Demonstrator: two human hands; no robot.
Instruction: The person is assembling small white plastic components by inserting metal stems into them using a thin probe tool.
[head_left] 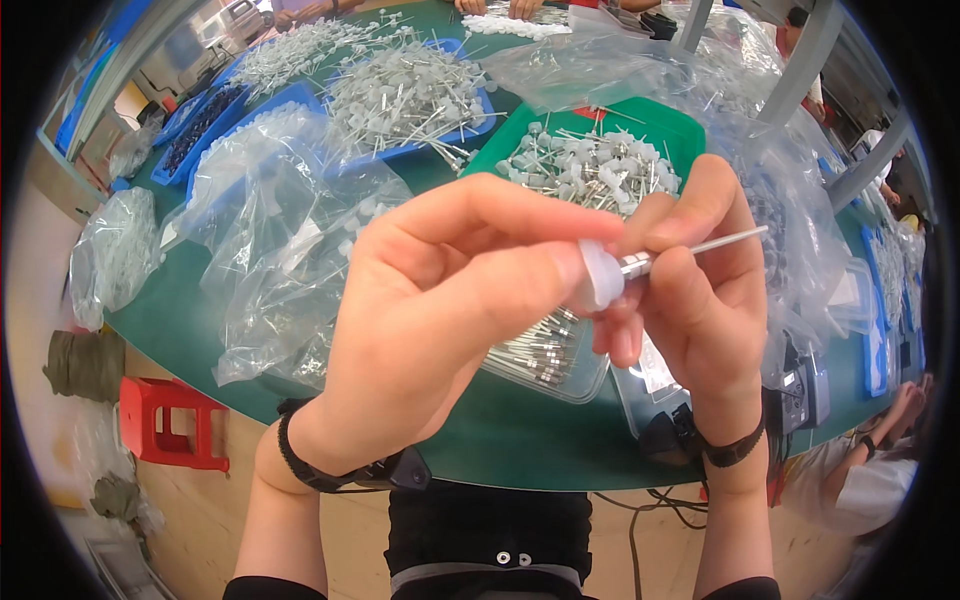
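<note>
The left hand [400,320] pinches the cap [603,277]; the right hand [715,300] pinches the rod [735,239]. Between the 2, over the desk [520,440], its long axis runs from the cap rightward, slightly up in view.

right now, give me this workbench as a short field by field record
left hand: pinches translucent white cap
right hand: pinches metal pin
cap and pin: close together, cannot tell if joined
green tray: behind hands, piled with capped pins
clear container: partly hidden by hands, holds more pins
red stool: left, beside green table
</note>
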